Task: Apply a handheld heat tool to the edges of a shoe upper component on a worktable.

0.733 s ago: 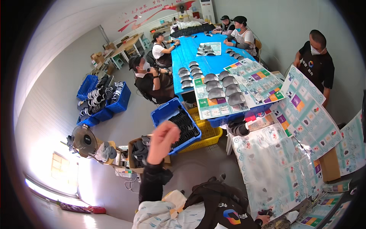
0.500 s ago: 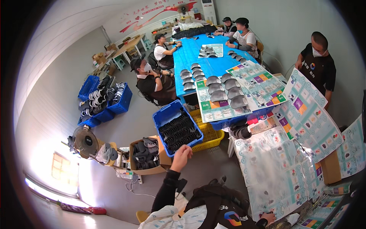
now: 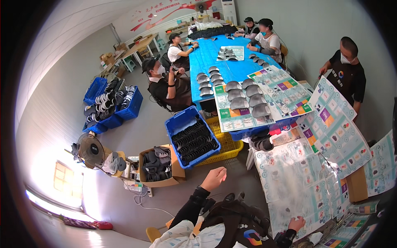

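Occupying lower centre, your left hand [image 3: 214, 179], curled together; lower right, your right hand [image 3: 297, 223], fingers apart, by printed sheets [image 3: 289, 186].

Overall the room is bright, with the harshest light well to the left of the left hand [image 3: 214, 178], where a window [image 3: 64, 177] glares and bleaches the wall [image 3: 92, 186] around it white. Beyond that hand, a soft sheen lies on the blue table cover [image 3: 200, 62]; the floor [image 3: 235, 171] beside it is duller. The hand looks fairly sharp. Fisheye distortion bends the ceiling [image 3: 78, 25], far up and left of it, inside a black, rounded rim.
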Motion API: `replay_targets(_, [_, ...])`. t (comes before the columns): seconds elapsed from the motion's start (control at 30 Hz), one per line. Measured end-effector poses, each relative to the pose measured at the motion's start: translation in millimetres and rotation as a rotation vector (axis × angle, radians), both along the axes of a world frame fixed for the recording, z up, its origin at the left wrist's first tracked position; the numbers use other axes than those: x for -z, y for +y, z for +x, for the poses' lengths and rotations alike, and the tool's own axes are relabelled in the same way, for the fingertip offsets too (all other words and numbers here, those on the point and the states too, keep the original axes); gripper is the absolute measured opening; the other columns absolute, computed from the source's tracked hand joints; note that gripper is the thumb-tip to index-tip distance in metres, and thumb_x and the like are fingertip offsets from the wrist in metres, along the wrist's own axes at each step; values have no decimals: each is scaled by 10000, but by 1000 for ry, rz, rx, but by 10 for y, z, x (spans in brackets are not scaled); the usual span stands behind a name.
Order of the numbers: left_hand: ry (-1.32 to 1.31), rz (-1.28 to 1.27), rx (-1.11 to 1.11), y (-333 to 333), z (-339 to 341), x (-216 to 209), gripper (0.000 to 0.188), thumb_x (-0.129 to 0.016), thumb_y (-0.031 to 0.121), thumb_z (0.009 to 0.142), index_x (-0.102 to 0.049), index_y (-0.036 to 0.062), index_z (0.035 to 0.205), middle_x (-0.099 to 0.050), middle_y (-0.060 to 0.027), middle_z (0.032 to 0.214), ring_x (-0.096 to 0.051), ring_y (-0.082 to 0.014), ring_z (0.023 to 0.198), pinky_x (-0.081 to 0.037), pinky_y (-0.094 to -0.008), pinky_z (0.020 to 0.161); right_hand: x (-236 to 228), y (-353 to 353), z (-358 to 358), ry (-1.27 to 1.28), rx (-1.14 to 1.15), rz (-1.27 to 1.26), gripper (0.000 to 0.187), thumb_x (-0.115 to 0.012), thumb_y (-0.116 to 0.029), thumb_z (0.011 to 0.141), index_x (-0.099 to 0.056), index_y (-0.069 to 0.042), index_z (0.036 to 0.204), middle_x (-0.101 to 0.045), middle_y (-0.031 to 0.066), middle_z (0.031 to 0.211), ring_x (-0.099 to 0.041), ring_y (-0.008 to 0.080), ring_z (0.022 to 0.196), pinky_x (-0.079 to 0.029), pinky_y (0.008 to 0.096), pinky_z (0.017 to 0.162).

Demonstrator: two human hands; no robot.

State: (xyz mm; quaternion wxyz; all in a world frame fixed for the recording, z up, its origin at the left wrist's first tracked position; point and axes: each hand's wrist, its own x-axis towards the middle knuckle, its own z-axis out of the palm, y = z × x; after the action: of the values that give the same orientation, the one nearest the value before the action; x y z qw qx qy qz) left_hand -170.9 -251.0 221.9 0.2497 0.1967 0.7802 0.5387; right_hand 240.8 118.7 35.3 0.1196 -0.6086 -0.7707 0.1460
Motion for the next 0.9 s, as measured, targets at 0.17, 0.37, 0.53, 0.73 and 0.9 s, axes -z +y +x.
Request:
replay_targets(0.17, [-37, 74, 8, 130, 81, 62, 263, -565, 223, 1007, -590, 24, 836, -579, -7, 713, -540, -84, 687, -434, -239, 645, -78, -38, -76, 48, -68, -8, 251, -678, -55, 715, -615, -6, 952, -560, 207, 1025, -523, 400, 1051, -421, 467, 951])
replay_targets(0.37, [91, 70, 54, 177, 65, 114, 133, -636, 158, 971, -599, 36, 935, -597, 0, 774, -561, -80, 709, -447, -237, 641, -43, -32, -67, 89, -81, -22, 232, -673, -50, 718, -617, -1, 938, -564, 203, 1012, -535, 399, 1025, -433, 461, 931])
replay_targets(0.53, [53, 144, 51, 211, 52, 140, 125, -628, 146, 959, -604, 23, 956, -582, -15, 784, -530, -95, 692, -451, -258, 650, -96, -25, -101, 96, -99, -37, 229, -674, -47, 725, -624, -3, 944, -572, 203, 1020, -538, 396, 1026, -437, 460, 932])
replay_targets(0.73, [11, 189, 102, 213, 34, 135, 163, -608, 115, 961, -619, 33, 1101, -598, -24, 849, -554, -102, 719, -478, -250, 684, -54, -24, -100, 135, -100, -26, 200, -655, -51, 733, -628, -1, 925, -577, 191, 1009, -538, 394, 1018, -435, 468, 930])
replay_targets(0.9, [95, 152, 84, 217, 52, 189, 193, -609, 100, 962, -615, 48, 1148, -602, -13, 858, -564, -88, 739, -485, -240, 694, -57, -40, -112, 106, -132, -41, 219, -677, -42, 718, -638, 9, 927, -593, 199, 971, -556, 390, 983, -454, 461, 894])
